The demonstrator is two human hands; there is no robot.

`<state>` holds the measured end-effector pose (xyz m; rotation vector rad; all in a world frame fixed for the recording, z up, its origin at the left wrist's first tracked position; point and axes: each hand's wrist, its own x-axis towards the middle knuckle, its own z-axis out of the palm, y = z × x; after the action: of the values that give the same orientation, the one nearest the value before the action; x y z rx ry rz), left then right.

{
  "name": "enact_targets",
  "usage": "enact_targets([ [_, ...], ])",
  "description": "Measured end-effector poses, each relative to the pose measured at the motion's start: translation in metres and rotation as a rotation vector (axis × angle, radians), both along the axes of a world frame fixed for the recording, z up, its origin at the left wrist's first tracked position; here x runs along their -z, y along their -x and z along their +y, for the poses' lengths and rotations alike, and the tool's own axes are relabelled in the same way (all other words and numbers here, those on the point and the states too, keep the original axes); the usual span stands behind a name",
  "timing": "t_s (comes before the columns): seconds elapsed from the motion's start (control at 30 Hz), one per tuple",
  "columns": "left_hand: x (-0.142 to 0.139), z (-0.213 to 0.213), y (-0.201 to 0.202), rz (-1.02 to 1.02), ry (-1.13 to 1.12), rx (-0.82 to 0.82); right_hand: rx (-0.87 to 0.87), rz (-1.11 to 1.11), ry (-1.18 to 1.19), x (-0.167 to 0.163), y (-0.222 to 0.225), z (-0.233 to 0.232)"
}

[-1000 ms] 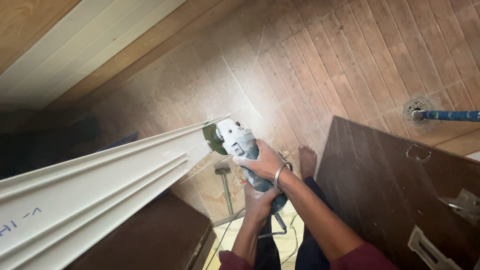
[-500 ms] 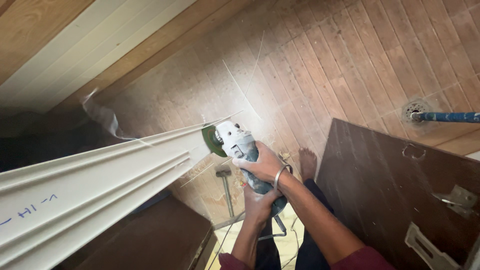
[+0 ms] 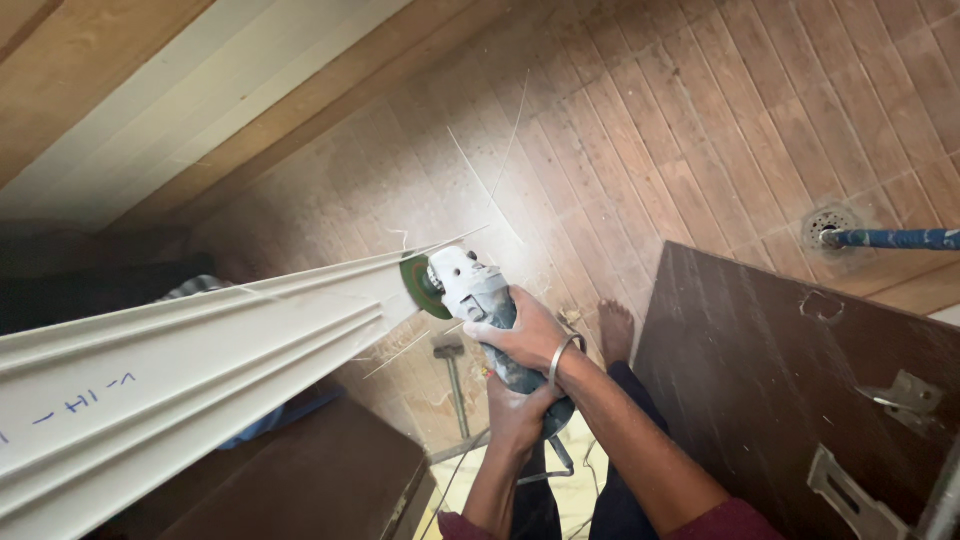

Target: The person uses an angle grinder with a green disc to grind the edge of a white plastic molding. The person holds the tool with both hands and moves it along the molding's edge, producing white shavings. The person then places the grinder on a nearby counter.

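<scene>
Both my hands grip a grey angle grinder (image 3: 470, 290) with a green disc (image 3: 422, 285). My right hand (image 3: 525, 335), with a metal bangle on the wrist, wraps the top of its body. Lower down, my left hand (image 3: 520, 415) holds the rear handle. The disc touches the far end of a long white ribbed profile (image 3: 190, 375) that runs from the lower left toward the centre. Thin white shavings fly off near the disc. My bare foot (image 3: 615, 330) stands on the floor below.
A dark brown panel (image 3: 770, 390) with metal hinges lies at the right. Another dark board (image 3: 300, 480) sits under the profile. A hammer (image 3: 452, 375) lies on the wood-pattern floor. A blue pipe (image 3: 890, 239) enters a floor drain at the upper right.
The grinder and both hands stay at the profile's end. A curled white strip that flew at the left half a second ago is gone; fine shavings now spray upward.
</scene>
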<state>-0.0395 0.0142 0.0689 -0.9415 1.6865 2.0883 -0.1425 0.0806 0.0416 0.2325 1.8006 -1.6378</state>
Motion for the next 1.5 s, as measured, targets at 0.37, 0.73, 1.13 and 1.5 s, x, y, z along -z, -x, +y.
enact_targets([
  [0.37,-0.014,0.002,0.006,0.004,-0.007,0.008,-0.058,0.083,-0.078,-0.015,0.007,0.002],
  [0.73,-0.020,0.004,0.007,0.013,-0.052,-0.023,-0.076,0.070,-0.097,-0.025,0.011,0.003],
  [1.13,-0.027,0.004,0.006,0.071,-0.037,0.003,-0.049,0.051,-0.014,-0.033,0.008,0.004],
  [1.5,-0.021,0.002,0.001,0.074,0.023,0.027,-0.045,0.065,-0.009,-0.038,0.009,0.004],
])
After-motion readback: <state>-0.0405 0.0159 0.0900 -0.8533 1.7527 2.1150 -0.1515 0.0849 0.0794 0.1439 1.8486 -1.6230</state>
